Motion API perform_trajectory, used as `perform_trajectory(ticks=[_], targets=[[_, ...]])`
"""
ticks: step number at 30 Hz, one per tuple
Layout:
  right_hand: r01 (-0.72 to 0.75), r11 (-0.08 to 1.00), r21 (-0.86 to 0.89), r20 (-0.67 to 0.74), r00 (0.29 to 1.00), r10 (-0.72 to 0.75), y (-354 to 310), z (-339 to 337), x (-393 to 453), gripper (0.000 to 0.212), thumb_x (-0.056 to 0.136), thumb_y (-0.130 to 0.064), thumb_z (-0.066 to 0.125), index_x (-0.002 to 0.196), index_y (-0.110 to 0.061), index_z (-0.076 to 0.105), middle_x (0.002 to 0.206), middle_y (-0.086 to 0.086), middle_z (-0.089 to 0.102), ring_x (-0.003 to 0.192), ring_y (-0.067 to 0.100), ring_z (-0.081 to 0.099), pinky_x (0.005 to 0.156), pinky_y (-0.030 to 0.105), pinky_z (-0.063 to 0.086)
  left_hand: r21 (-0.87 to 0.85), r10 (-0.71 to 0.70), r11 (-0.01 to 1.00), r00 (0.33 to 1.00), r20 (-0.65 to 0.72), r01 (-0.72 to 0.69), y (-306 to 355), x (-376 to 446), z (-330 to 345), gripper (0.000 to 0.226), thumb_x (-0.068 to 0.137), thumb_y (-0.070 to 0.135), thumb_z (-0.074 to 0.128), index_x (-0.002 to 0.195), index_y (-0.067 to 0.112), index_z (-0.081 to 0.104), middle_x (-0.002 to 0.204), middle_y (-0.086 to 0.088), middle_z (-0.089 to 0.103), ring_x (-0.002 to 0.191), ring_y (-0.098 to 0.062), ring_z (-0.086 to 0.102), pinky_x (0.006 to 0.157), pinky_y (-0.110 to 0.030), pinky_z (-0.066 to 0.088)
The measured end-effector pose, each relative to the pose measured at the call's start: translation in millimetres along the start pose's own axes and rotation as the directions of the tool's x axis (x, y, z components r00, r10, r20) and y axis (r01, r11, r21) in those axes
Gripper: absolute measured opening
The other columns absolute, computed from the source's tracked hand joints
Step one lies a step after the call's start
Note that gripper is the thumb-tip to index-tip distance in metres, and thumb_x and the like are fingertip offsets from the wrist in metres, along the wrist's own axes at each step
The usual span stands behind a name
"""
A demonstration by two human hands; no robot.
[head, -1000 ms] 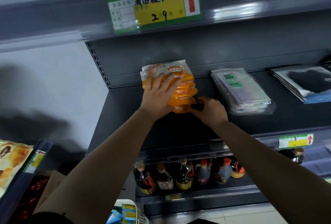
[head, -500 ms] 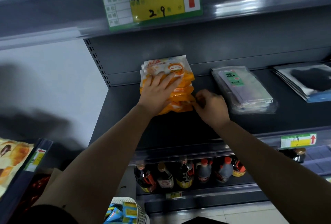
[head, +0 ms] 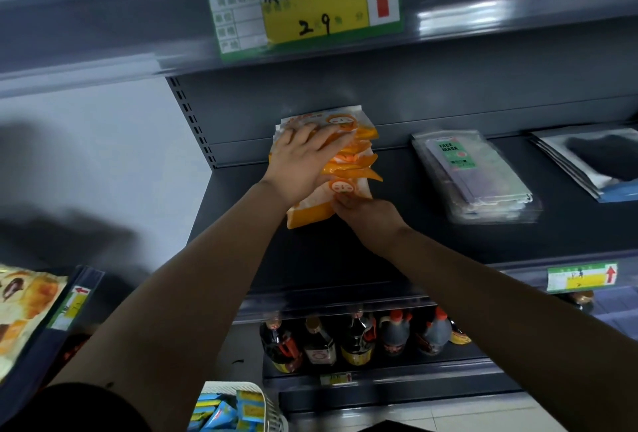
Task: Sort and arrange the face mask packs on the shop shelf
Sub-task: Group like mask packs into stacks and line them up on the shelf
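Nearby, clear mask packs (head: 473,176) lie beside the orange packs (head: 348,159); hands on these.

A green-and-yellow price label (head: 303,3) with handwritten characters, the figures "29" and a red upward arrow hangs on the edge of the upper shelf, while a smaller label (head: 581,277) of the same kind sits on the shelf edge at lower right. Below, a row of dark sauce bottles (head: 359,338) with orange and red caps stands on a lower shelf. A white basket (head: 272,411) of blue packets shows at the bottom edge, and a snack bag (head: 24,307) lies at far left.
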State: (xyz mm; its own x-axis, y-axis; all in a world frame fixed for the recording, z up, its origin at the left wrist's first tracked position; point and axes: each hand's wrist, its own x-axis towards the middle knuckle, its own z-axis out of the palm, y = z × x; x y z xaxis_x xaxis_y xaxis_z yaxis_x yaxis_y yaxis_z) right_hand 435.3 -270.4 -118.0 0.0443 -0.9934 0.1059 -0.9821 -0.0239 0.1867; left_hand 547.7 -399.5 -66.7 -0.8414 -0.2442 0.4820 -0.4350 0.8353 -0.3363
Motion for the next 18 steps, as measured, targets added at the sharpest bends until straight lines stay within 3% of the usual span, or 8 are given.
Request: perform_trajectory(ticks=[5,9,11,12,14,15,16,18], targets=[[-0.104,0.993,0.052,0.027,0.994,0.103,4.3,6.4,14.4,0.058,0.094,-0.007,0.044,0.147,-0.012,0.021,0.149,0.004,0.033,0.115,0.026,0.056,0.073,0.034,0.05,-0.014,0.009,1.0,1.0,-0.013,-0.009,0.9,-0.8,0.6,0.082,0.068,0.044,0.077,0.14,0.023,0.044,0.134,-0.005,0.056,0.117,-0.034,0.054,0.096,-0.05,0.044],[-0.15,0.987,0.059,0.043,0.988,0.148,-2.3,10.5,20.3,0.054,0.093,-0.008,0.046,0.144,-0.01,0.028,0.143,0.006,0.039,0.113,0.028,0.056,0.068,0.033,0.046,-0.022,-0.007,1.0,1.0,0.018,0.007,4.2,-4.7,0.8,0.083,0.07,0.043,0.075,0.142,0.024,0.04,0.139,-0.003,0.051,0.123,-0.033,0.049,0.101,-0.05,0.038],[-0.069,0.996,0.053,-0.098,0.992,0.074,-1.2,10.9,13.3,0.05,0.088,-0.006,0.053,0.137,-0.006,0.043,0.132,0.01,0.052,0.099,0.031,0.064,0.06,0.031,0.047,-0.031,-0.021,0.999,0.999,0.035,0.022,5.9,-6.5,3.2,0.085,0.069,0.044,0.076,0.143,0.025,0.038,0.139,-0.003,0.05,0.124,-0.033,0.047,0.102,-0.049,0.036],[-0.006,0.998,0.069,-0.229,0.973,0.021,1.5,8.8,7.0,0.043,0.083,-0.007,0.059,0.126,-0.007,0.057,0.118,0.009,0.064,0.085,0.029,0.068,0.053,0.029,0.048,-0.019,-0.022,1.0,0.999,0.032,0.023,6.6,-7.4,4.6,0.087,0.067,0.046,0.076,0.143,0.025,0.038,0.139,-0.003,0.05,0.124,-0.032,0.047,0.101,-0.049,0.036],[0.097,0.993,0.065,-0.479,0.876,-0.055,11.7,7.2,-8.4,0.025,0.078,-0.016,0.059,0.099,-0.018,0.073,0.087,-0.001,0.073,0.062,0.019,0.068,0.043,0.021,0.045,0.008,-0.026,1.0,1.0,0.011,0.026,8.5,-10.1,8.3,0.091,0.065,0.053,0.076,0.142,0.026,0.037,0.138,-0.003,0.05,0.123,-0.031,0.047,0.1,-0.049,0.038],[0.125,0.987,0.1,-0.568,0.822,-0.047,18.2,6.6,-15.8,0.024,0.078,-0.02,0.056,0.092,-0.02,0.075,0.081,-0.003,0.073,0.061,0.015,0.066,0.044,0.02,0.046,0.01,-0.032,0.999,0.999,0.01,0.032,10.1,-11.6,9.1,0.093,0.065,0.056,0.075,0.143,0.026,0.034,0.14,-0.003,0.049,0.125,-0.031,0.046,0.101,-0.05,0.037],[0.143,0.975,0.168,-0.635,0.772,-0.004,23.4,4.1,-22.5,0.024,0.079,-0.022,0.054,0.088,-0.018,0.075,0.079,-0.002,0.073,0.064,0.014,0.064,0.047,0.021,0.048,0.006,-0.037,0.999,0.999,0.01,0.037,11.5,-12.8,9.7,0.096,0.065,0.058,0.073,0.145,0.027,0.031,0.142,-0.003,0.047,0.128,-0.032,0.044,0.103,-0.05,0.035],[0.116,0.892,0.438,-0.682,0.689,0.245,33.4,-3.7,-27.4,0.022,0.077,-0.021,0.052,0.081,-0.008,0.069,0.075,0.006,0.067,0.07,0.013,0.056,0.058,0.026,0.048,-0.017,-0.064,0.998,0.998,0.015,0.065,14.7,-15.3,6.6,0.104,0.06,0.062,0.073,0.145,0.028,0.025,0.145,-0.004,0.043,0.132,-0.031,0.038,0.106,-0.052,0.032]])
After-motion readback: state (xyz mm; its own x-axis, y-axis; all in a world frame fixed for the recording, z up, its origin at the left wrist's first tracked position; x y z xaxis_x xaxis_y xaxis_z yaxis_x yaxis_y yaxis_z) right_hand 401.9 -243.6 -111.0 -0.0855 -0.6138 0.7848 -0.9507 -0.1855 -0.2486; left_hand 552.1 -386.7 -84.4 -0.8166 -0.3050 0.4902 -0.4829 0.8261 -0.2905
